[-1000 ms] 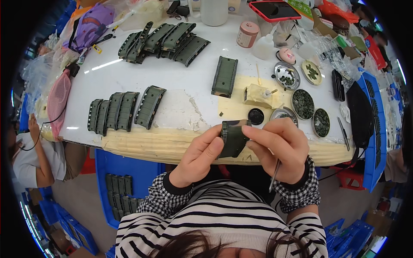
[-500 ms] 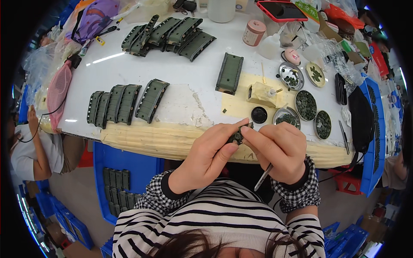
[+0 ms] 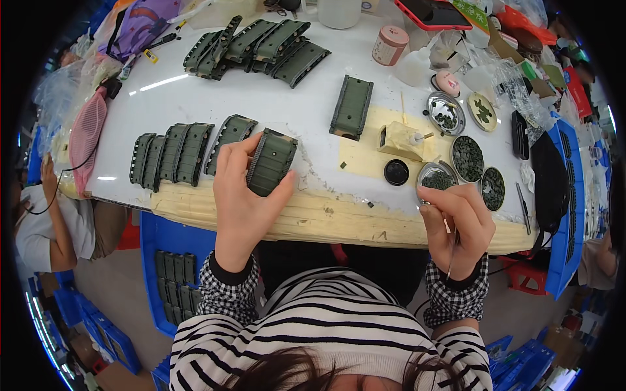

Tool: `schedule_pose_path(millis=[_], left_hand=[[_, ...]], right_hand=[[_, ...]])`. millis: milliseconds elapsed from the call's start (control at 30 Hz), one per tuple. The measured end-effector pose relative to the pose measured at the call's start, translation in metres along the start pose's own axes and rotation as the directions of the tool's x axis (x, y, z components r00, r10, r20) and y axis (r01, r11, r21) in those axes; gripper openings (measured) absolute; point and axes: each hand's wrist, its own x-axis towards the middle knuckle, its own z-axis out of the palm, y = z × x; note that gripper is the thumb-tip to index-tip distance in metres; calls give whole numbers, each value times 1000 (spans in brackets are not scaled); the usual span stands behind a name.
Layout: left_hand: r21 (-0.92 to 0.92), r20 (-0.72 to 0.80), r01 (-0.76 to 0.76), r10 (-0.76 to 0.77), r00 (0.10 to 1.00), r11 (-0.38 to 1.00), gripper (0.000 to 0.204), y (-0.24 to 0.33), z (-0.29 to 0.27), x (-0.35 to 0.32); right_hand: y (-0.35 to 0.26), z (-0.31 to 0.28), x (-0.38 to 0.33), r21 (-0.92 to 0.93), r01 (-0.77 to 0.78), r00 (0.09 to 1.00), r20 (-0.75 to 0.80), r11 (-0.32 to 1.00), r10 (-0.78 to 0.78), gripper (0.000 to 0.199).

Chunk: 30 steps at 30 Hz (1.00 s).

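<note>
My left hand (image 3: 236, 186) grips a dark green, ribbed, slightly curved plastic panel (image 3: 274, 159) by its long edges, thumb on one side and fingers on the other. It is held at the table's front edge, beside a similar panel (image 3: 229, 139) that it partly hides. My right hand (image 3: 464, 221) is closed with thumb and forefinger together, in front of a round tin (image 3: 422, 189) of small dark green pieces. A slim silver hand tool (image 3: 450, 268) runs down through its palm; its exact kind is not clear. Whether the fingertips pinch anything cannot be seen.
More panels (image 3: 171, 156) stand in a row at left, with a pile (image 3: 261, 49) behind. One panel (image 3: 352, 107) lies near a tape-wrapped block (image 3: 399, 140) and a black cap (image 3: 396, 172). Further tins (image 3: 467, 156) of pieces are at right. A blue tray (image 3: 149, 260) sits below the edge.
My hands have moved apart from a small dark green item held between them. The left now grips a panel farther left; the right has moved right to the tin, still with the silver tool.
</note>
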Motion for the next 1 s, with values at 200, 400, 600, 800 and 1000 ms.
schedule_pose_path(millis=[200,400,600,800,1000], left_hand=[[280,-159,-19,66,985,960,43,-5,0,2],[451,-126,-187,269,955,873,36,3,-6,17],[-211,338,-51,122,933,976,49,39,-3,80],[133,531,-219,116,839,967,86,35,51,132],[188,510,-313,180,841,931,87,36,65,135]], right_hand=[[5,-7,-5,-14,-54,999,4,998,54,21],[13,-17,-17,-44,-135,990,-40,990,133,18],[17,-18,-20,16,-74,995,-60,997,75,15],[10,-27,-30,88,-183,969,-152,979,194,75],[27,-60,-37,24,-241,966,-88,970,242,99]])
